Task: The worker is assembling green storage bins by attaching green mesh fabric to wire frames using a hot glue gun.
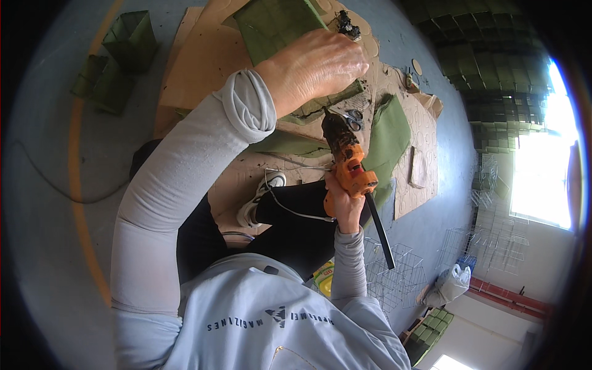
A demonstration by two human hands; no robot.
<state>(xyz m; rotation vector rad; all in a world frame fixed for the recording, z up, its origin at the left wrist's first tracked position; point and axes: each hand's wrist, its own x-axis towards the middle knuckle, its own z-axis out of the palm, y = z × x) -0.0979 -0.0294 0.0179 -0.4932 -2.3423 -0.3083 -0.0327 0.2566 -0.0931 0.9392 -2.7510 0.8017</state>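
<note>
A person seated on a grey floor (pixel 49 203) works over sheets of brown cardboard (pixel 203 68) spread across the upper middle of the frame. The left hand (pixel 314 65), at top centre, presses down with fingers curled on a green grid-patterned box (pixel 271 24) lying on the cardboard. The right hand (pixel 342 206), at centre, has its fingers clenched around the handle of an orange glue gun (pixel 348 163), whose dark, soiled nozzle points up toward the lower edge of the green box, just below the left hand. A black glue stick (pixel 381 231) juts from the back of the gun toward the lower right. A pair of scissors (pixel 353 119) lies just right of the nozzle, beside a piece of green fabric (pixel 388 135). A white shoe (pixel 259 200) rests on the cardboard left of the gun. More green boxes (pixel 117 58) sit on the floor at upper left, others are stacked (pixel 493 68) at upper right, and wire racks (pixel 394 277) stand at lower right.
</note>
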